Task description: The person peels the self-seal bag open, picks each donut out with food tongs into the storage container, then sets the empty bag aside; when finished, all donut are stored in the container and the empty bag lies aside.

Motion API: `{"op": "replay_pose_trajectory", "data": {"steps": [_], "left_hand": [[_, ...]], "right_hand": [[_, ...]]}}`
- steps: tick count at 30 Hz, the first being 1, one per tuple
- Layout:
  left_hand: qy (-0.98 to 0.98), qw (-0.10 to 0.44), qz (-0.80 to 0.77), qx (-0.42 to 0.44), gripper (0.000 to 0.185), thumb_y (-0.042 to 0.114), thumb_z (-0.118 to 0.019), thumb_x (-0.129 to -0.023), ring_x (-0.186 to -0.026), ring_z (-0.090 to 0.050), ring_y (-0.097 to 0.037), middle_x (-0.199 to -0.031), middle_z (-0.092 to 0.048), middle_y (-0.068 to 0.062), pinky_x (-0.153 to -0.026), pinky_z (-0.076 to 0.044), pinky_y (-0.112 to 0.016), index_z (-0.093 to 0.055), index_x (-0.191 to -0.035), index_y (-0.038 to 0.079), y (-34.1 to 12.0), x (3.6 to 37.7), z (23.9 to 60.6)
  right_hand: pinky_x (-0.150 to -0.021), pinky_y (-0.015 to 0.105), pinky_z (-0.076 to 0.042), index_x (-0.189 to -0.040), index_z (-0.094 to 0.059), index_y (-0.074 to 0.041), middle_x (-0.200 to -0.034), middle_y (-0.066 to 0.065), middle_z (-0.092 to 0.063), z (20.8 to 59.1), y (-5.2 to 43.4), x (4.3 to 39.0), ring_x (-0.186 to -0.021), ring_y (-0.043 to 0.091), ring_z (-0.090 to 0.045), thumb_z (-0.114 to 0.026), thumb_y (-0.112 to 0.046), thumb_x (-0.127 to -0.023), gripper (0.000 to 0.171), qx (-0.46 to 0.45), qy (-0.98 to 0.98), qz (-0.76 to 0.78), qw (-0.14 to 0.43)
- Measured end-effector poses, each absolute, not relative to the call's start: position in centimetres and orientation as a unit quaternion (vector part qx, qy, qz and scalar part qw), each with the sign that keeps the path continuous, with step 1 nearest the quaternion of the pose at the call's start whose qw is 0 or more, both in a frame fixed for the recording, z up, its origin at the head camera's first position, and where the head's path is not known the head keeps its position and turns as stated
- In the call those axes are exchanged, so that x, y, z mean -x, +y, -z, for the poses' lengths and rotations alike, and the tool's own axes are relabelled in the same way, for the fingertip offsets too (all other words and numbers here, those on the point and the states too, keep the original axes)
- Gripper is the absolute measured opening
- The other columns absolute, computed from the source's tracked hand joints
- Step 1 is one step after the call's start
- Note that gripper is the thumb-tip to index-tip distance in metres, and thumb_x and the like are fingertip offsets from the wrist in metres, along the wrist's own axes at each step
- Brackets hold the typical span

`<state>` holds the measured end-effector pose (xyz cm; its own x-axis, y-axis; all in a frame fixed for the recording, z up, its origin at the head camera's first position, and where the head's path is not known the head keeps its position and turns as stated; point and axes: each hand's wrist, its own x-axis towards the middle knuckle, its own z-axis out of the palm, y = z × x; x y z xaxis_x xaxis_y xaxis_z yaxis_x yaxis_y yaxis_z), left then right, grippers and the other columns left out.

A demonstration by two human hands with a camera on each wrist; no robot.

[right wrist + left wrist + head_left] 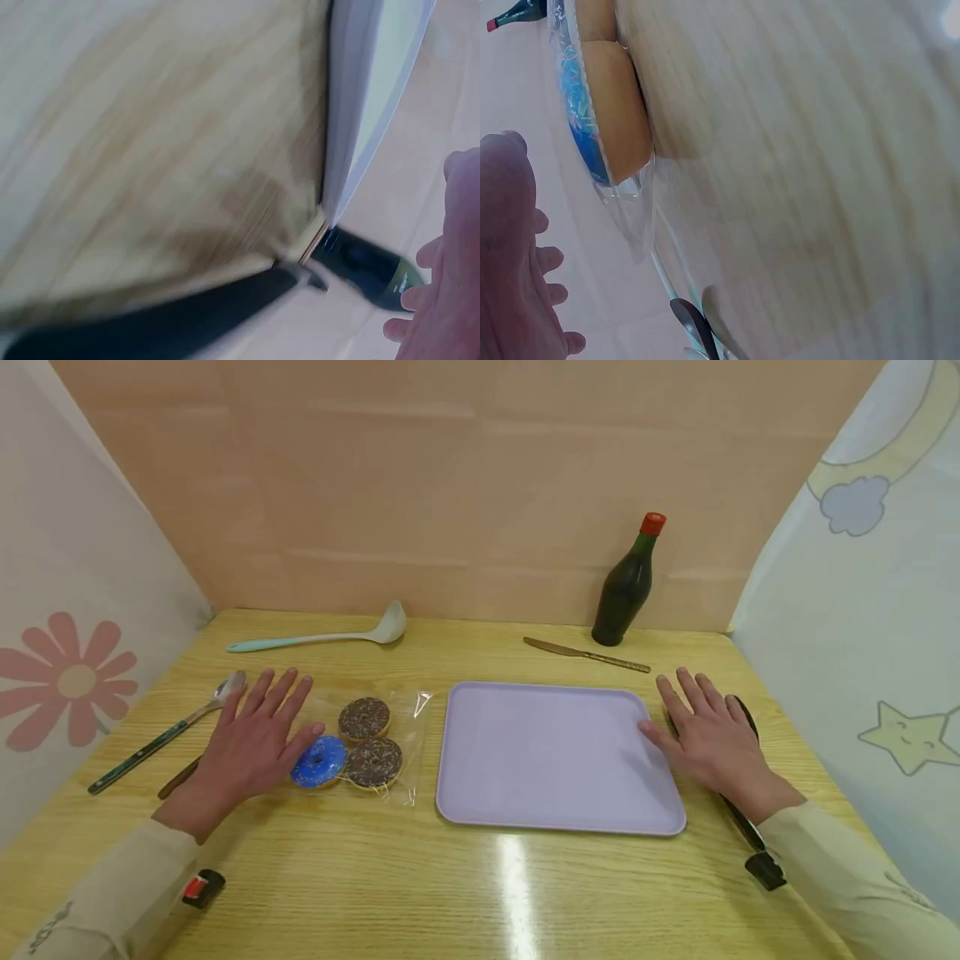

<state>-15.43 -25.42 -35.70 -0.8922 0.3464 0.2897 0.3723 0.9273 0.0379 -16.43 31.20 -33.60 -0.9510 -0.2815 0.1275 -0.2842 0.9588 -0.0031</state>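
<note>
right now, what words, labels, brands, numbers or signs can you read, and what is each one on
No text can be read.
Bottle: pale marks on the label, too small and blurred to read.
Left sleeve and right sleeve: dark marks, too unclear to tell if letters.
Black device beside the left sleeve: red patch, no legible lettering.

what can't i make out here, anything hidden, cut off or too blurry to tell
- Head view: the far end of the slender brown-handled utensil, covered by the left hand.
- Head view: most of the black long-handled utensil, covered by the right hand and wrist.
- Left wrist view: part of the dark bottle with a red cap, cut off by the top edge.
- Right wrist view: the bottle label's lettering, too small and blurred.
</note>
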Motion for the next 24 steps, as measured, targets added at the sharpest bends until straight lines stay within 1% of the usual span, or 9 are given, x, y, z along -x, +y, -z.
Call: {"op": "replay_pose_trajectory", "data": {"steps": [2, 4, 8, 11, 13, 15, 18, 21, 24], "left_hand": [[-0.972, 0.136, 0.053, 0.185, 0.066, 0.046, -0.040, -0.100, -0.140, -0.007, -0.037, -0.152, -0.020, -0.019, -0.107, 0.002, -0.056, -0.026, -0.149, 0.004, -25.4, 15.4, 35.7], [-0.970, 0.133, 0.069, 0.190, 0.065, 0.045, -0.040, -0.100, -0.140, -0.008, -0.038, -0.152, -0.021, -0.020, -0.106, -0.002, -0.058, -0.025, -0.149, 0.004, -25.3, 15.4, 35.7], [-0.954, 0.134, 0.145, 0.227, 0.059, 0.036, -0.046, -0.100, -0.135, -0.022, -0.043, -0.147, -0.030, -0.023, -0.100, -0.019, -0.063, -0.033, -0.145, 0.000, -24.9, 15.4, 35.7], [-0.934, 0.145, 0.201, 0.257, 0.048, 0.027, -0.057, -0.097, -0.121, -0.041, -0.044, -0.135, -0.045, -0.024, -0.090, -0.034, -0.060, -0.050, -0.134, -0.003, -24.5, 15.4, 35.8], [-0.925, 0.159, 0.222, 0.265, 0.038, 0.021, -0.064, -0.092, -0.108, -0.053, -0.040, -0.123, -0.055, -0.021, -0.081, -0.042, -0.056, -0.060, -0.122, -0.002, -24.3, 15.5, 35.8], [-0.918, 0.180, 0.232, 0.267, 0.027, 0.014, -0.069, -0.087, -0.092, -0.060, -0.034, -0.108, -0.062, -0.016, -0.071, -0.048, -0.051, -0.068, -0.109, -0.001, -24.2, 15.6, 35.9], [-0.911, 0.199, 0.243, 0.267, 0.017, 0.006, -0.075, -0.080, -0.076, -0.062, -0.024, -0.094, -0.064, -0.009, -0.062, -0.051, -0.043, -0.073, -0.096, 0.002, -24.1, 15.8, 36.0], [-0.907, 0.200, 0.252, 0.271, 0.013, 0.005, -0.077, -0.078, -0.070, -0.059, -0.016, -0.086, -0.063, -0.001, -0.058, -0.050, -0.036, -0.075, -0.090, 0.006, -24.0, 15.9, 36.2], [-0.904, 0.196, 0.258, 0.278, 0.011, 0.005, -0.077, -0.078, -0.066, -0.057, -0.012, -0.081, -0.061, 0.004, -0.054, -0.046, -0.030, -0.076, -0.088, 0.009, -23.9, 16.1, 36.5]], "right_hand": [[-0.101, 0.064, -0.009, -0.150, -0.020, -0.003, -0.153, 0.025, -0.008, 33.6, 30.1, 16.4, -0.138, 0.044, -0.006, -0.037, -0.054, -0.098, 0.075, -0.154, -0.986, -0.018, 0.060], [-0.102, 0.063, -0.011, -0.149, -0.023, -0.003, -0.153, 0.024, -0.012, 33.9, 28.6, 16.3, -0.137, 0.043, -0.010, -0.039, -0.053, -0.098, 0.074, -0.174, -0.982, -0.023, 0.070], [-0.102, 0.059, -0.020, -0.145, -0.035, -0.002, -0.148, 0.025, -0.026, 34.6, 25.1, 16.1, -0.133, 0.042, -0.024, -0.047, -0.050, -0.096, 0.069, -0.238, -0.964, -0.031, 0.113], [-0.099, 0.056, -0.029, -0.139, -0.045, -0.001, -0.141, 0.024, -0.038, 35.1, 21.9, 15.8, -0.127, 0.040, -0.035, -0.054, -0.044, -0.095, 0.062, -0.289, -0.945, -0.065, 0.136], [-0.095, 0.051, -0.035, -0.131, -0.054, 0.000, -0.132, 0.021, -0.047, 35.3, 19.7, 15.4, -0.120, 0.037, -0.043, -0.059, -0.038, -0.092, 0.054, -0.320, -0.930, -0.109, 0.141], [-0.090, 0.047, -0.041, -0.121, -0.060, 0.000, -0.121, 0.017, -0.054, 35.4, 17.5, 15.0, -0.111, 0.031, -0.051, -0.063, -0.032, -0.091, 0.044, -0.348, -0.914, -0.161, 0.131], [-0.080, 0.037, -0.047, -0.108, -0.065, -0.002, -0.104, 0.008, -0.059, 35.6, 14.4, 14.3, -0.093, 0.021, -0.058, -0.066, -0.026, -0.089, 0.030, -0.389, -0.887, -0.226, 0.106], [-0.073, 0.029, -0.048, -0.101, -0.067, -0.004, -0.093, 0.004, -0.060, 35.6, 11.5, 13.7, -0.081, 0.015, -0.059, -0.067, -0.022, -0.090, 0.021, -0.427, -0.860, -0.270, 0.071], [-0.069, 0.023, -0.045, -0.099, -0.068, -0.005, -0.087, 0.002, -0.061, 35.7, 8.9, 13.3, -0.076, 0.012, -0.057, -0.067, -0.020, -0.089, 0.017, -0.451, -0.844, -0.289, 0.040]]}}
